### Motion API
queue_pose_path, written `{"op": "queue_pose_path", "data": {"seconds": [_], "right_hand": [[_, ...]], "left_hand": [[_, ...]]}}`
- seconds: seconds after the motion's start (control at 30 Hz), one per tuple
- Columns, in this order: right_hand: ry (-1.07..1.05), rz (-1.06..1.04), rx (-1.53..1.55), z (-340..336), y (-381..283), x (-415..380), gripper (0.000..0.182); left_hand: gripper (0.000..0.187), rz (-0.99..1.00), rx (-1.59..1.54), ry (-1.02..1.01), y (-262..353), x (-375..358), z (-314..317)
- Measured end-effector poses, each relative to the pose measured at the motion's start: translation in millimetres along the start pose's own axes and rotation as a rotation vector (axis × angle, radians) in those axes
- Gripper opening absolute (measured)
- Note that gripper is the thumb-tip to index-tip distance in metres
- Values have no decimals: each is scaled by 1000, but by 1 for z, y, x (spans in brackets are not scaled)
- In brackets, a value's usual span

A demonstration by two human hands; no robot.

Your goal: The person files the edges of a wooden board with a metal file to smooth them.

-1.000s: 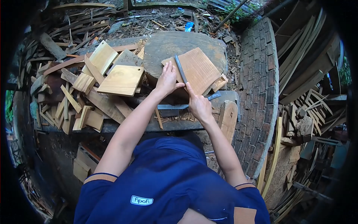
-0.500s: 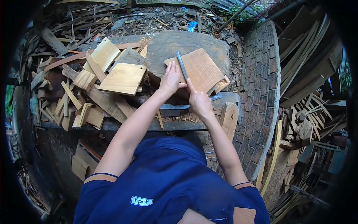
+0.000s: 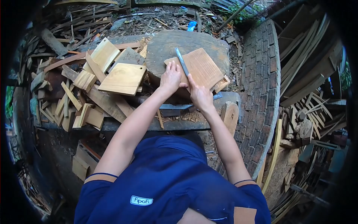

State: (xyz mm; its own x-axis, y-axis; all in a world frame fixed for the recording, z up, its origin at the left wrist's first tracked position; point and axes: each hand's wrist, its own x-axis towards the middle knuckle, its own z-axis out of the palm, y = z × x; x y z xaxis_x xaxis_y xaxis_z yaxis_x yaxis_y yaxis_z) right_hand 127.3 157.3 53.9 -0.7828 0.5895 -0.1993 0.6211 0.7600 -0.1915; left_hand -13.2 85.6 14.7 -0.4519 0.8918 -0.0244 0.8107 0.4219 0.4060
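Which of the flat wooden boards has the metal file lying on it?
The reddish-brown ridged wooden board on the round stump, under both hands, carries the grey metal file; the paler boards lie left, untouched.

Both arms reach far forward, hands side by side and touching

The left hand (image 3: 170,77) lies palm down, fingers together and stretched toward the far side, thumb angled right to meet the other hand. The right hand (image 3: 200,95) sits just right of it and slightly nearer, knuckles up, fingers curled in a closed grip with the forefinger extended far along what it holds. Both forearms are bare, elbows apart, converging from short blue sleeves; the wrists run nearly straight.
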Motion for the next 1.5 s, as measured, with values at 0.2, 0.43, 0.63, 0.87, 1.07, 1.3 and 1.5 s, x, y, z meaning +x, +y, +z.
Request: {"op": "queue_pose_path", "data": {"seconds": [0.2,0.43,0.63,0.87,1.07,1.3,1.5], "right_hand": [[89,-3,68,7,9,23,52],[-81,86,73,-5,5,0,52],[37,88,151,6,18,31,53],[-50,113,181,2,15,18,51],[74,92,125,8,22,48,52],[-49,113,105,-6,17,32,52],[65,133,126,5,32,59,52]], "left_hand": [[99,-23,58,-23,3,2,-1],[100,-4,64,1,2,1,-1],[98,29,120,29,3,5,-6],[97,0,66,-26,5,5,-8],[99,-19,41,-51,3,8,-7],[99,17,-6,11,-6,3,5],[100,7,48,-78,2,7,-9]]}}
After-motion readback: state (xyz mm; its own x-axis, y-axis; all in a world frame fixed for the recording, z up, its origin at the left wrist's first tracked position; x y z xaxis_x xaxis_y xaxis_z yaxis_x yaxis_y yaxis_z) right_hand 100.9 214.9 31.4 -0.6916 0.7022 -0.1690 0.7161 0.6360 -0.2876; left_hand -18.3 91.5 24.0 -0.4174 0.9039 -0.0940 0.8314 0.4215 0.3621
